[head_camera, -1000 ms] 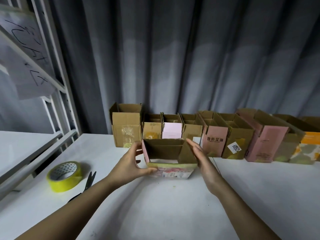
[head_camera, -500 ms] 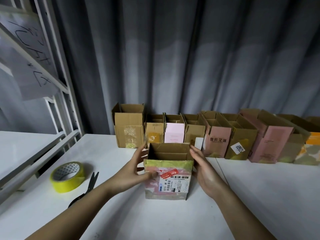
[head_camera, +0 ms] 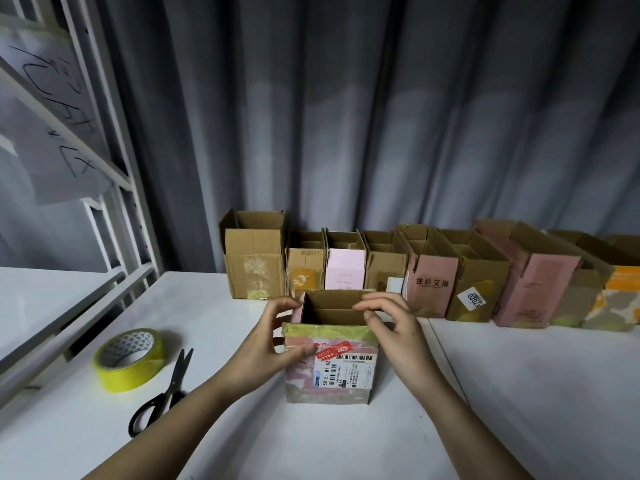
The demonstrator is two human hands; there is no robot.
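Note:
A small open cardboard box (head_camera: pixel 343 379) stands upright on the white table (head_camera: pixel 519 393), yellow tape along its top edge and a shipping label with a red sticker on its near face. My left hand (head_camera: pixel 268 348) grips its left side, thumb on the front face and fingers curled over the left flap. My right hand (head_camera: pixel 391 327) holds the right side, fingers curled over the top right edge of the opening. The box's inside is dark.
Several open cardboard boxes (head_camera: pixel 429 275) line the table's back against a grey curtain. A roll of yellow tape (head_camera: pixel 128 358) and black scissors (head_camera: pixel 162 393) lie left of the box. A white metal rack (head_camera: pixel 104 161) with paper sheets stands at the far left.
The box has gone from tipped with its opening towards me to standing upright and has come nearer. My right hand moved up from its side onto the top edge.

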